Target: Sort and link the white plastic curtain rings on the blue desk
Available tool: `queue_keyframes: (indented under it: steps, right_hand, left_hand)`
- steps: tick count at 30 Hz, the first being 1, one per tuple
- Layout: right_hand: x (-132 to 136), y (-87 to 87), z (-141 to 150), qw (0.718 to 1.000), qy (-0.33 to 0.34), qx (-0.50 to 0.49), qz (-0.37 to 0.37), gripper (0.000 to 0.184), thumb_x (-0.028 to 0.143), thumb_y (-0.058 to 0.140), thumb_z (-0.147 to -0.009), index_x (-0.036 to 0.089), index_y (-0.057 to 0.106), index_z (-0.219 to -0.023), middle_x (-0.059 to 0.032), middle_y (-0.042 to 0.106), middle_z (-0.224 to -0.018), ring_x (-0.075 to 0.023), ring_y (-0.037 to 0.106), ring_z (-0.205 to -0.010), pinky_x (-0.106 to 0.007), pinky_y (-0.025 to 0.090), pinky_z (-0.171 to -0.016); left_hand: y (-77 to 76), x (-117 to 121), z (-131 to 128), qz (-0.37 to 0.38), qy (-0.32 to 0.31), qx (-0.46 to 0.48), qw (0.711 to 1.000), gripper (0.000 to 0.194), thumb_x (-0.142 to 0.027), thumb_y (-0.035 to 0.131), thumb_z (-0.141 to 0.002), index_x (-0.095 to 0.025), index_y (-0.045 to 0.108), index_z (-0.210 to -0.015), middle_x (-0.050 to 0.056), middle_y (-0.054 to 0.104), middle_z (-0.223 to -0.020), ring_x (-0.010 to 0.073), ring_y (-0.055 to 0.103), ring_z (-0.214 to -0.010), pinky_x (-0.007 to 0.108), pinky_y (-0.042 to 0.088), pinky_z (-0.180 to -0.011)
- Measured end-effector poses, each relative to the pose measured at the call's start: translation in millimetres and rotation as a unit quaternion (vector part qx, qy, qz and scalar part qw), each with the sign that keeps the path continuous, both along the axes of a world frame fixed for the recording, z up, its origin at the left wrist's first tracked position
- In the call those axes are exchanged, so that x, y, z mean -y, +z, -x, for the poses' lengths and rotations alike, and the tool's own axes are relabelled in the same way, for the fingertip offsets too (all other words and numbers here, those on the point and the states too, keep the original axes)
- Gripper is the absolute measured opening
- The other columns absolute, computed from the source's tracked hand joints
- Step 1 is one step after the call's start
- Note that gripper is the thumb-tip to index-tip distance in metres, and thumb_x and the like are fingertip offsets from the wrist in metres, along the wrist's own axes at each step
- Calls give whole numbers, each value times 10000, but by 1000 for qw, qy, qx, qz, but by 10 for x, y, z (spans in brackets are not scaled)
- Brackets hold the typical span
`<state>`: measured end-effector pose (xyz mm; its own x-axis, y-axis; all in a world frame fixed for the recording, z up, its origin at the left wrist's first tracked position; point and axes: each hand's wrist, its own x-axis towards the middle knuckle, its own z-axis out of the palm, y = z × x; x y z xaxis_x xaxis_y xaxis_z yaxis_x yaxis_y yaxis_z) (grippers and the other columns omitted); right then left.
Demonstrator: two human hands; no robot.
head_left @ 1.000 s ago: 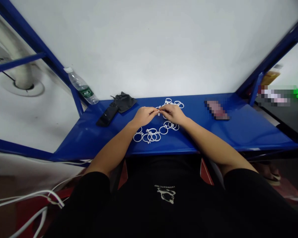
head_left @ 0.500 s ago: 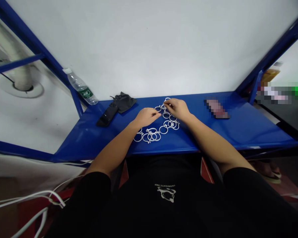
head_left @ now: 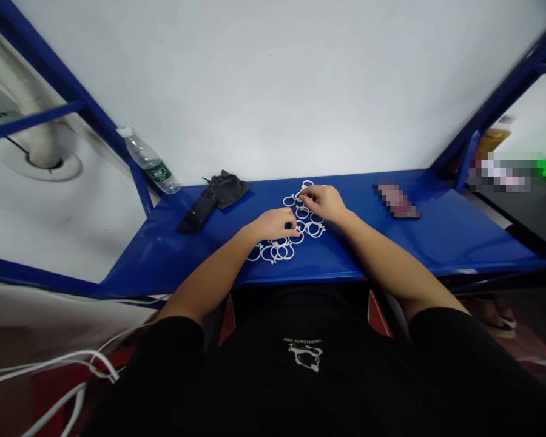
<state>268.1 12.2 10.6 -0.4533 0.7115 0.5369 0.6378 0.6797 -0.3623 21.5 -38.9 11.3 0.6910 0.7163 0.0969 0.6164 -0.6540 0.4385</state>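
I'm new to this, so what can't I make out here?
All in the head view:
White rings: partly covered by the left hand.
Anything inside the right hand: covered by it.
Bottle label: lettering too small.
Pixelated phone: details blurred.
White cables: cut by left edge.

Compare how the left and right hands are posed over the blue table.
The left hand sits nearer the front edge of the blue table; the right hand sits farther back, nearer the wall. The left hand points rightward, the right hand leftward. Both are bare and at the white rings; whether either grips one is unclear.
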Motion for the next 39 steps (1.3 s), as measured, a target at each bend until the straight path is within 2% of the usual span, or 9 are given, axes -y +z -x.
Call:
queue_keyframes:
  steps: [5,11,16,19,23,27,30,35,39]
  right_hand:
    - [6,-3,-16,999,31,8,15,243,341,668,-1063,241,883,-1117,-68,857,-976,-229,752,-840,-378,533,-795]
    - [28,12,-13,990,123,43,54,225,313,707,-985,231,879,-1104,-46,855,-950,-209,726,-802,-364,526,-777]
    - [35,-21,21,976,179,93,77,188,283,794,-903,256,879,-1068,-50,864,-1053,-221,747,-893,-367,554,-828]
    - [26,-56,49,973,184,118,75,143,237,781,-906,259,875,-1011,-44,856,-1016,-221,751,-904,-351,544,-818]
    - [42,-49,66,976,183,97,59,146,236,736,-967,235,866,-1035,-52,849,-968,-213,739,-854,-342,522,-802]
    - [90,-8,69,981,175,46,62,179,302,687,-1057,220,843,-1086,-52,842,-936,-203,722,-809,-337,506,-780]
    - [117,-9,81,981,178,16,70,189,310,656,-1082,221,822,-1096,-47,837,-935,-198,720,-810,-333,506,-775]
    - [132,-60,118,978,192,-14,77,174,322,657,-1078,215,779,-1015,-35,801,-882,-187,689,-771,-333,503,-773]
    - [136,-92,138,976,202,-18,82,184,327,645,-1083,222,749,-974,-23,773,-825,-191,674,-748,-327,496,-759]
  left_hand:
    - [14,-20,68,10,5,7,1000,229,-447,864,-971,-242,801,-892,87,747,-1094,241,700,-930,395,543,-836]
    - [-16,-108,143,6,39,1,999,335,-501,868,-956,-230,767,-785,98,744,-1080,235,685,-870,393,529,-800]
    - [-75,-188,188,-9,68,4,998,395,-521,869,-959,-227,754,-721,103,737,-1051,231,677,-857,380,539,-794]
    - [-88,-199,195,-12,67,14,998,408,-519,876,-960,-223,749,-710,98,739,-1051,223,674,-849,379,542,-807]
    - [-73,-185,187,-30,75,28,996,344,-533,881,-973,-228,803,-835,101,760,-1111,255,714,-959,380,549,-870]
    - [-45,-161,171,-50,87,44,994,335,-529,744,-1072,-223,826,-962,105,784,-1096,262,727,-981,376,555,-891]
    - [-19,-130,157,-55,89,56,993,294,-472,692,-1092,-221,831,-1026,102,797,-1082,247,726,-952,354,550,-869]
    - [28,-52,113,-75,104,68,989,176,-361,732,-1029,-226,804,-942,93,822,-1095,245,729,-942,361,529,-847]
    - [34,-24,78,-78,116,58,988,157,-312,733,-1000,-222,786,-883,88,824,-1053,243,721,-900,368,514,-813]
